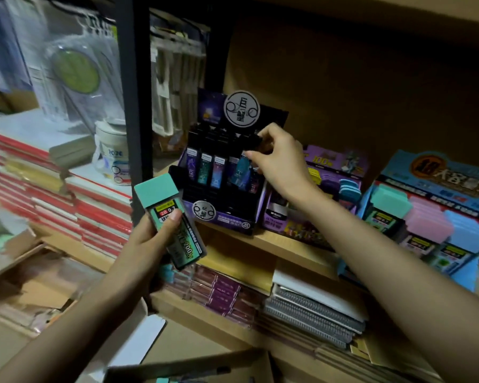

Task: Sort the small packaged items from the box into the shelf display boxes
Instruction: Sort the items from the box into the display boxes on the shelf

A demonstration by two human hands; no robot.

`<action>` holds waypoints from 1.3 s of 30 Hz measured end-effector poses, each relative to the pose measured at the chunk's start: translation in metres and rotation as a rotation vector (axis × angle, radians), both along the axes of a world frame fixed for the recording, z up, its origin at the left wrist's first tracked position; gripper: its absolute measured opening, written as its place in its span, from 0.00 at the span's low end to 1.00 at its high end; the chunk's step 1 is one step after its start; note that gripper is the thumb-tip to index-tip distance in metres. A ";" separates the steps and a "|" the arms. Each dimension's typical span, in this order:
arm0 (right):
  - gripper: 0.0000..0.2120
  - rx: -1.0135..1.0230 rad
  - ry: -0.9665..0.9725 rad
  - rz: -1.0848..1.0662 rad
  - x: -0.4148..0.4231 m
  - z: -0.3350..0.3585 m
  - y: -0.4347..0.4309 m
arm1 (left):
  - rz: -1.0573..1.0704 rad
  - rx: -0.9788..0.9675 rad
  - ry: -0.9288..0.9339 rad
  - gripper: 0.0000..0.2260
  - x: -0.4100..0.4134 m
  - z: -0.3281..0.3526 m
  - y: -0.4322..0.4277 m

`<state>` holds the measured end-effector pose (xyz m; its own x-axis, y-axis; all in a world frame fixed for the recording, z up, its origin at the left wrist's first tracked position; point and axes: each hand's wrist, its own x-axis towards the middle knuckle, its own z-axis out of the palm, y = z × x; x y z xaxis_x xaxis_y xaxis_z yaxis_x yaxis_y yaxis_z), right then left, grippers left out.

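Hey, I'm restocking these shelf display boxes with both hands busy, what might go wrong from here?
1. The right hand pinches a slim dark pack in the crowded purple display box; the leaning teal pack beside it may get knocked over.
2. The left hand holds a teal-capped case that looks like those in the blue display box farther right, so it could be misfiled here.

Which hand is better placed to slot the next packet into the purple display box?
Right. The right hand already pinches a slim dark packet over the purple cardboard display box; the left hand is lower, holding a teal-capped plastic case.
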<state>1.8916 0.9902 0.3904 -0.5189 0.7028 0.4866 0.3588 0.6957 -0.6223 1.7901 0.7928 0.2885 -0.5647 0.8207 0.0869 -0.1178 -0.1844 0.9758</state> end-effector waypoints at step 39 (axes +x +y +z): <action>0.11 0.009 -0.328 -0.130 -0.022 -0.017 -0.027 | -0.051 0.020 0.017 0.17 -0.013 -0.004 -0.023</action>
<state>1.8694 0.9632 0.3737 -0.5551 0.7696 0.3155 0.6242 0.6361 -0.4536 1.7771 0.7699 0.2843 -0.5202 0.8466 0.1128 -0.1108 -0.1978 0.9740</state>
